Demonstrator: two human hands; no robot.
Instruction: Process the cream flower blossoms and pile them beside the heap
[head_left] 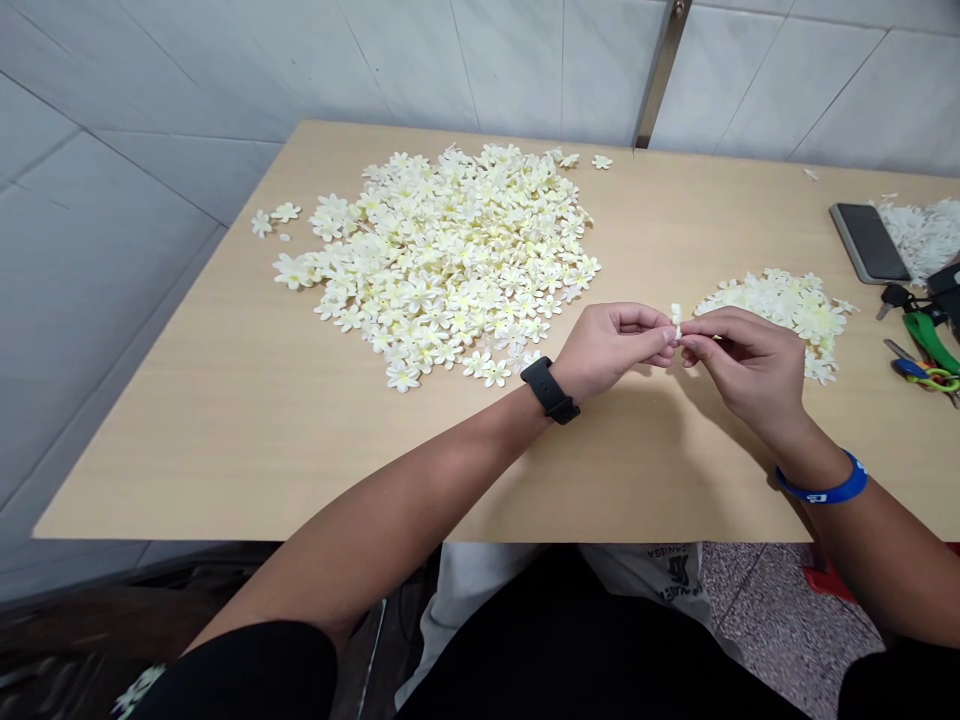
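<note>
Above the table's right half, my left hand (pixel 611 345) and my right hand (pixel 750 360) meet at the fingertips. Pinched between them is a small pale artificial flower (pixel 676 315), seen nearly edge-on. Both thumbs press against its lower part, and the fingers hide some of it. Left of my hands spreads a large pile of cream-white artificial flowers (pixel 457 250) with yellow centres. Partly behind my right hand lies a smaller heap of whiter flowers (pixel 787 300).
A phone (pixel 870 243) lies at the right beside a heap of thin white pieces (pixel 926 230). Keys (pixel 894 297), a green strap (pixel 930 340) and scissors (pixel 926 375) sit near the right edge. A tiled wall (pixel 495 60) borders the table (pixel 225 430).
</note>
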